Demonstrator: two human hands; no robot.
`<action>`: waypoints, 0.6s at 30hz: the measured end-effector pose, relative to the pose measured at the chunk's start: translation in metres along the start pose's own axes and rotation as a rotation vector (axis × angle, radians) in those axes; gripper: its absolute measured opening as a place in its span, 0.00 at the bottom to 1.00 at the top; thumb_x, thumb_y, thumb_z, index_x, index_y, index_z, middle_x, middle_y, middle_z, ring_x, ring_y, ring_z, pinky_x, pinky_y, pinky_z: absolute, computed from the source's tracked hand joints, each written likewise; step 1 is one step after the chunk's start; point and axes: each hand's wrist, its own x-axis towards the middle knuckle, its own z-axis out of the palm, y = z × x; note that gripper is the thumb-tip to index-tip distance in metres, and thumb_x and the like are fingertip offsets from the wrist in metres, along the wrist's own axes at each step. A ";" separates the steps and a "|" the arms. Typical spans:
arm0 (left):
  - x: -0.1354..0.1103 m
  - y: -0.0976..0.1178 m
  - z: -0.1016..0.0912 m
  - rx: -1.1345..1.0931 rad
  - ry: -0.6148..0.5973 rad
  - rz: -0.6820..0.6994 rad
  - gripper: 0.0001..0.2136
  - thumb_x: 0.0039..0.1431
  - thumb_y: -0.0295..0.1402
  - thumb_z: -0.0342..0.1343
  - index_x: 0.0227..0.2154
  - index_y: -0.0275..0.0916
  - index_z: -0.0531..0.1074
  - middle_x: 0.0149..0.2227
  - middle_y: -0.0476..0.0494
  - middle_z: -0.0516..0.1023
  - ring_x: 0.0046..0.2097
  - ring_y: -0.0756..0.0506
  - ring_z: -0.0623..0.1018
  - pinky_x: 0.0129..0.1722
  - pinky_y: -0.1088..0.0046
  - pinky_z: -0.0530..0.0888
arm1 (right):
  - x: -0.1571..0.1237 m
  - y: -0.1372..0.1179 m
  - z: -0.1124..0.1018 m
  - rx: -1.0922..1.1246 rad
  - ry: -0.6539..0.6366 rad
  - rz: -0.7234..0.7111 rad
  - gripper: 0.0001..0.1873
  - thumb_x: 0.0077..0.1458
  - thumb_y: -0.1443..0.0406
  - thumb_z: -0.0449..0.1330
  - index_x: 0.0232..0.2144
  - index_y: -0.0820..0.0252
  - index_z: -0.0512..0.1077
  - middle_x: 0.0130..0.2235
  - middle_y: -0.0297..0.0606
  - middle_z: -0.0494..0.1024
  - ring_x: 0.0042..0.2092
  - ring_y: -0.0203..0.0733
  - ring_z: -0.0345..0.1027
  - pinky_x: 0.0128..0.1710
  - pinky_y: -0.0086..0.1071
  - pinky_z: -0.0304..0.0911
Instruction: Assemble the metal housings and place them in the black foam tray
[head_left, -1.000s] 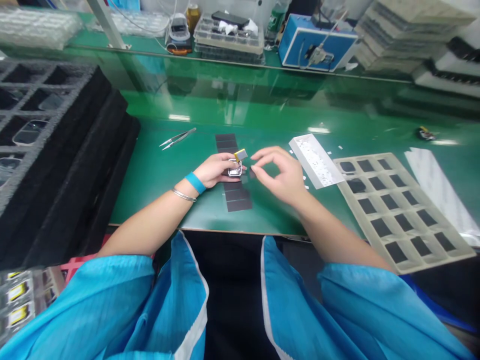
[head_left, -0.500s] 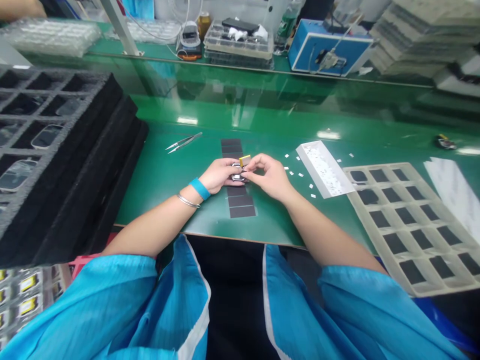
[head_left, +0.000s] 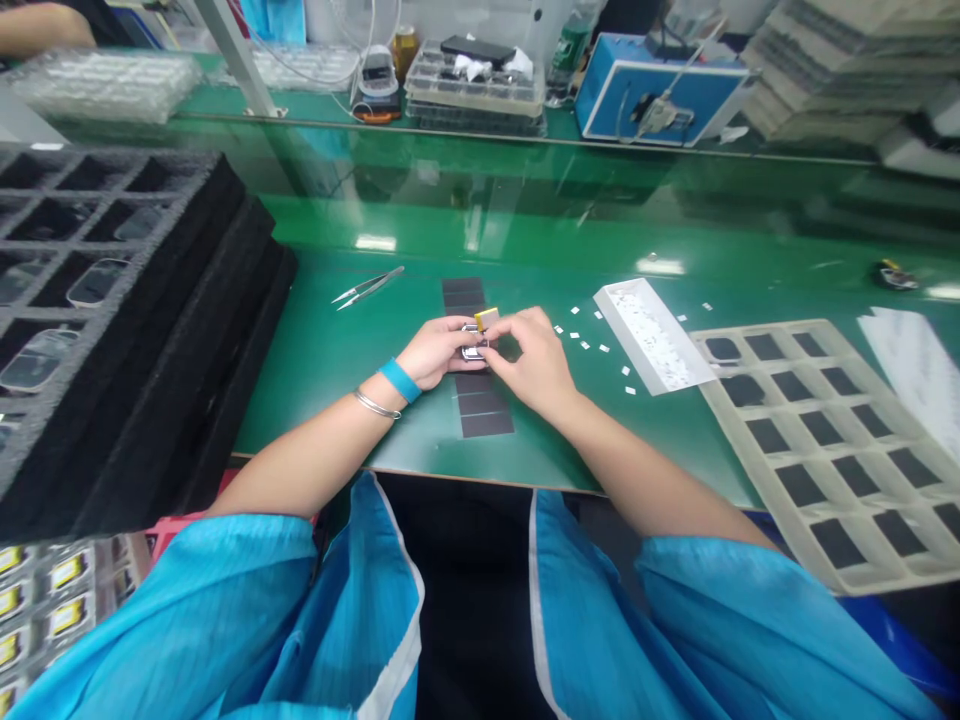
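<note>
My left hand (head_left: 439, 350) is closed around a small watch-like device casing (head_left: 471, 352), its fingers along the far and near sides. A yellow-edged battery (head_left: 487, 319) stands up tilted at the casing's far right. My right hand (head_left: 536, 360) pinches with thumb and forefinger at the casing's right side; whatever lies between those fingertips is too small to name. Under the hands runs a strip of dark rectangular stickers (head_left: 484, 405). Tweezers (head_left: 369, 287) lie on the green bench to the left, apart from both hands.
White tabs lie scattered around an open white box (head_left: 652, 335) of more tabs. At right is a pale compartment tray (head_left: 757, 440) with dark pads. Black foam trays (head_left: 225, 260) holding glass-like covers are stacked at left. A blue box (head_left: 660, 90) stands on the back shelf.
My right hand has shifted slightly left and its fingers now arch more over the casing. The left hand keeps its hold on the casing, nearly still.
</note>
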 end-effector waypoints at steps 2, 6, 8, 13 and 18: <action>0.000 0.000 0.000 0.007 0.001 -0.007 0.08 0.49 0.21 0.58 0.35 0.33 0.73 0.29 0.45 0.79 0.29 0.51 0.79 0.39 0.67 0.81 | 0.002 0.005 0.001 0.047 0.069 0.059 0.16 0.47 0.65 0.67 0.39 0.57 0.71 0.46 0.43 0.74 0.49 0.49 0.68 0.48 0.43 0.67; 0.001 0.000 0.000 0.008 -0.045 -0.020 0.10 0.49 0.22 0.57 0.37 0.34 0.73 0.30 0.44 0.79 0.30 0.46 0.81 0.33 0.71 0.80 | 0.007 0.017 0.003 0.368 0.009 0.304 0.17 0.50 0.56 0.65 0.40 0.58 0.71 0.41 0.40 0.77 0.40 0.42 0.72 0.40 0.37 0.69; 0.000 0.000 -0.002 -0.020 -0.094 -0.012 0.12 0.49 0.22 0.56 0.38 0.34 0.74 0.32 0.42 0.80 0.31 0.45 0.82 0.34 0.70 0.80 | 0.008 0.018 0.003 0.404 0.003 0.322 0.13 0.53 0.55 0.63 0.34 0.58 0.72 0.35 0.37 0.78 0.37 0.41 0.72 0.40 0.36 0.69; -0.001 0.003 -0.004 -0.015 -0.178 -0.004 0.14 0.47 0.19 0.59 0.39 0.33 0.75 0.33 0.42 0.80 0.34 0.45 0.82 0.36 0.72 0.79 | 0.004 0.006 0.000 0.124 0.156 0.116 0.07 0.57 0.59 0.60 0.32 0.56 0.74 0.37 0.37 0.81 0.41 0.44 0.73 0.48 0.43 0.66; 0.003 0.003 -0.003 -0.030 -0.085 0.012 0.09 0.49 0.20 0.59 0.35 0.33 0.75 0.28 0.44 0.78 0.29 0.50 0.78 0.34 0.72 0.78 | 0.002 0.004 0.005 -0.193 0.193 -0.234 0.06 0.60 0.64 0.58 0.32 0.56 0.74 0.34 0.35 0.82 0.37 0.42 0.75 0.64 0.54 0.49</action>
